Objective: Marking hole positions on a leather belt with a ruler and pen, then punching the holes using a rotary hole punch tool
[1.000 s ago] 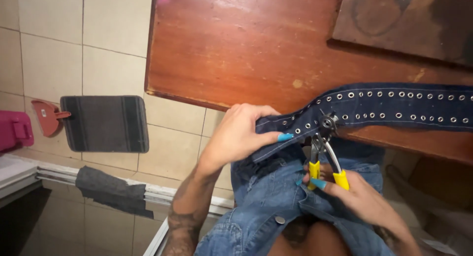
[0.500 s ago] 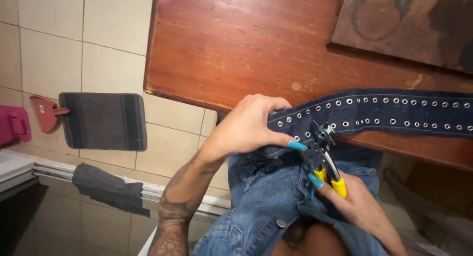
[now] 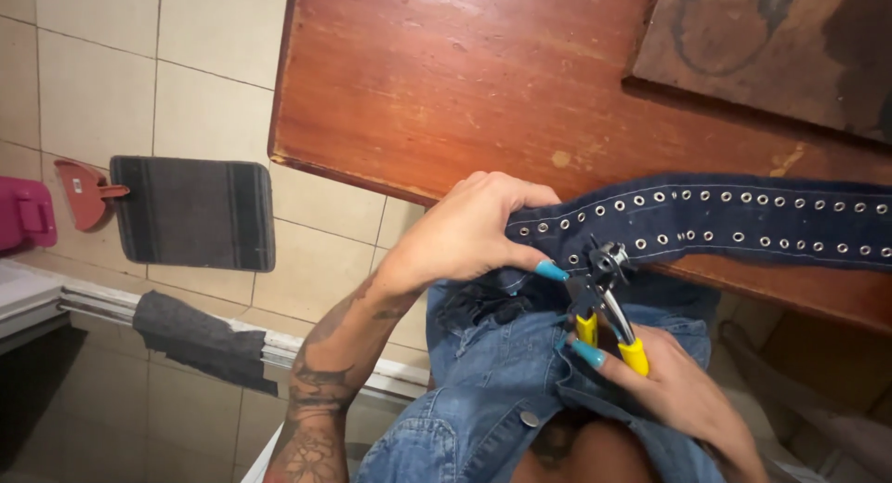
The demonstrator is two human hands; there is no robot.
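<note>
Now the left hand (image 3: 465, 232) pinches the end of the dark studded belt (image 3: 706, 225), whose length runs away to its right. Just below it, the right hand (image 3: 664, 390) squeezes yellow-handled pliers (image 3: 604, 297), their head biting the belt's lower edge.

Setting: a home used for craft work, not a fitted workshop. Floor (image 3: 214, 102) is beige ceramic tile with plain grout lines, as in a house. A grey striped mat (image 3: 192, 212) lies on it to the left, a red dustpan (image 3: 84, 193) just beside the mat, a pink case (image 3: 23, 214) at the far left edge. A worn reddish wooden table (image 3: 446, 84) with a chipped near edge serves as the bench. A grey rag (image 3: 190, 339) is draped over a white ledge (image 3: 56, 297) at the near left.
</note>
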